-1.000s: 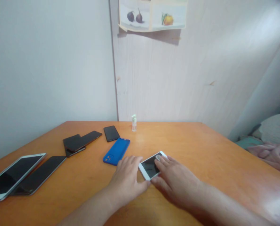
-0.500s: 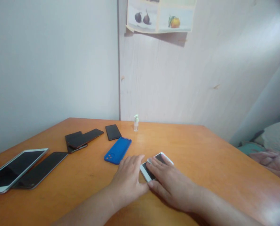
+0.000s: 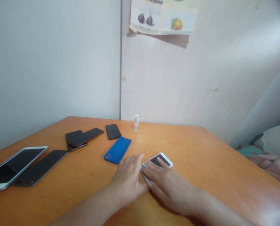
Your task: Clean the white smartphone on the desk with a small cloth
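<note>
A white smartphone (image 3: 170, 164) lies face up on the wooden table, its dark screen partly covered by my right hand (image 3: 164, 182). The fingers of that hand press flat on the screen near the phone's left end. A small whitish piece, seemingly a cloth (image 3: 145, 164), shows at their tips; most of it is hidden. My left hand (image 3: 129, 175) is curved around the phone's near-left end, thumb on the near side and fingers on the far side. Just beyond my left hand is a blue phone case (image 3: 118, 150), its camera cutout toward me.
On the left lie a white tablet (image 3: 17, 164) and a dark phone (image 3: 42, 168) partly beneath it. Further back are two overlapping dark phones (image 3: 87, 137) and another black phone (image 3: 113, 131). A small pump bottle (image 3: 136, 123) stands near the wooden table's (image 3: 191, 141) back edge.
My right hand's fingers have slid left along the phone, with the whitish piece moving along, uncovering more of its right end. My left hand stays at the phone's left end.
</note>
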Tool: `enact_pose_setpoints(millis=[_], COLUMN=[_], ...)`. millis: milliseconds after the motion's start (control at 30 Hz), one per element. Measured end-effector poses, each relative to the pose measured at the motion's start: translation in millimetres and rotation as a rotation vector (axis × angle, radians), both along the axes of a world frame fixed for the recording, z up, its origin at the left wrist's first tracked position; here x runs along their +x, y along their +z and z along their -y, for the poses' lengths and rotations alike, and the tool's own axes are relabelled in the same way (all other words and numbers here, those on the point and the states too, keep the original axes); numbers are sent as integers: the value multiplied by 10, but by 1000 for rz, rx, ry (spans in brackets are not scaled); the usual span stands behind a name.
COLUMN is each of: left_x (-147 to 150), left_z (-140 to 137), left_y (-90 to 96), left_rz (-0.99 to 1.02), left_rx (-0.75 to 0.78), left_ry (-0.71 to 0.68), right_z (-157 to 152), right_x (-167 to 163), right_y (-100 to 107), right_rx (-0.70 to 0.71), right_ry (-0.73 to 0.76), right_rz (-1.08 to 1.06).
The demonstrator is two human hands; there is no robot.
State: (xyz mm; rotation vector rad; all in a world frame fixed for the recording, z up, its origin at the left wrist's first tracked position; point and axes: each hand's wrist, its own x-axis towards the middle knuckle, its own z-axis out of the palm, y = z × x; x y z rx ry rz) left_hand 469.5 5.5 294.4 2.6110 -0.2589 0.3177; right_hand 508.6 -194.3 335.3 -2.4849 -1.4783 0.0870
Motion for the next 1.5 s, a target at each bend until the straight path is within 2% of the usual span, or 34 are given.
enact_pose_setpoints(millis=[33,100,200,300,400,533,733,900,1067,1167,1333,1500], left_x=[-1,-4,-9,-16,-19,-11,25,66,96,99,84,68], left_z=[0,0,-2,-8,-11,-7,7,5,-7,-15,-27,-29], left_y=[6,23,54,79,89,96,122,126,137,146,164,189], left_rz=[-1,-3,-14,-25,-26,-10,17,-10,-97,-114,-39,30], left_rx=[2,11,31,56,64,61,1,-178,-349,-324,-187,-42], left_ry=[1,1,-9,-23,-27,-31,-59,19,7,-1,-15,-75], right_z=[1,42,187,351,449,454,402,382,319,283,257,239], right_x=[-13,60,342,628,790,842,840,829,778,779,831,820], right_y=[14,6,-67,-130,-149,-158,-147,-106,-134,-199,-316,-335], right_rx=[7,11,38,221,338,470,650,784,840,836,833,827], right_ry=[15,-46,-270,-488,-576,-653,-674,-669,-626,-618,-622,-556], right_rz=[4,26,21,-138,-177,-257,-442,-522,-545,-527,-430,-288])
